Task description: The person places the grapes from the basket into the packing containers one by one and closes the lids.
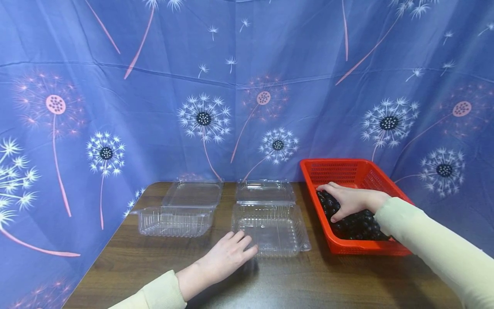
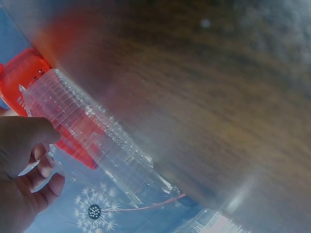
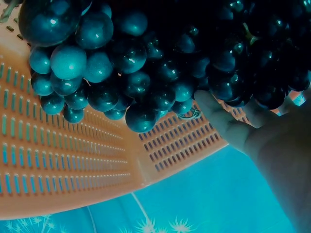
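Note:
Dark grapes in bunches fill the bottom of a red perforated basket on the right. My right hand reaches into it, thumb and fingers spread over the grapes. In the right wrist view its fingertips are right at the underside of a bunch. My left hand is at the near left corner of a clear plastic clamshell box, with its fingers loosely bent. In the left wrist view its thumb overlaps the wall of that box. The lid of the box lies folded back.
A second clear clamshell box stands to the left, its lid also folded back. Everything rests on a brown wooden table. A blue dandelion-print cloth hangs behind the table and along its sides.

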A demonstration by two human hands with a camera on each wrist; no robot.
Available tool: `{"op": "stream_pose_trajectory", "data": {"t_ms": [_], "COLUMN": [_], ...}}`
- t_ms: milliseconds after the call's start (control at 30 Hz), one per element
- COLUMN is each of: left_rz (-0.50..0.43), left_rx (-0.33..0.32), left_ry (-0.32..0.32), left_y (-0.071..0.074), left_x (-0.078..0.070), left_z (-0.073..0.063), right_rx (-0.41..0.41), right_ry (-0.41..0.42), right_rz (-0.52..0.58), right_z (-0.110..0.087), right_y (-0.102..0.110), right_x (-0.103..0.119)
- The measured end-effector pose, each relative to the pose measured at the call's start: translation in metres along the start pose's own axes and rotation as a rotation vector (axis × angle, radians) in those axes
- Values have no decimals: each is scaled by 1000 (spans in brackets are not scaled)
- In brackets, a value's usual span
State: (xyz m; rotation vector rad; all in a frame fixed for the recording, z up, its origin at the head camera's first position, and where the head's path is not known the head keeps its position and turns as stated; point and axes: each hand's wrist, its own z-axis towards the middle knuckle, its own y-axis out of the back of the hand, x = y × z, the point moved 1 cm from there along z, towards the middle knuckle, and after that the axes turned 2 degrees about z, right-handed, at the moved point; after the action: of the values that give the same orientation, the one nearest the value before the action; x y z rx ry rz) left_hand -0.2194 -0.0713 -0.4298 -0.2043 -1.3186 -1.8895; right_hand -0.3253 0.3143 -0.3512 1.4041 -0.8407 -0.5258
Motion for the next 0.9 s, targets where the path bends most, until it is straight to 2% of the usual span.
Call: {"op": "stream_pose_trajectory", "data": {"t_ms": [467,700,900], "left_rz": [-25,-27,-33], "left_rx": [-7,-8,-4], "left_ry": [13,16,18], "left_y": [-2,-2,-1], "left_x": [3,5,8], "left_z": [-1,0,0], "right_rx": [-5,-56,-67], "right_ry": [-11,44,40], "right_rz": [-60,-97,-162], "right_z": [3,1,-3], "right_y": [-3,-2,1], "right_x": [0,0,3]}}
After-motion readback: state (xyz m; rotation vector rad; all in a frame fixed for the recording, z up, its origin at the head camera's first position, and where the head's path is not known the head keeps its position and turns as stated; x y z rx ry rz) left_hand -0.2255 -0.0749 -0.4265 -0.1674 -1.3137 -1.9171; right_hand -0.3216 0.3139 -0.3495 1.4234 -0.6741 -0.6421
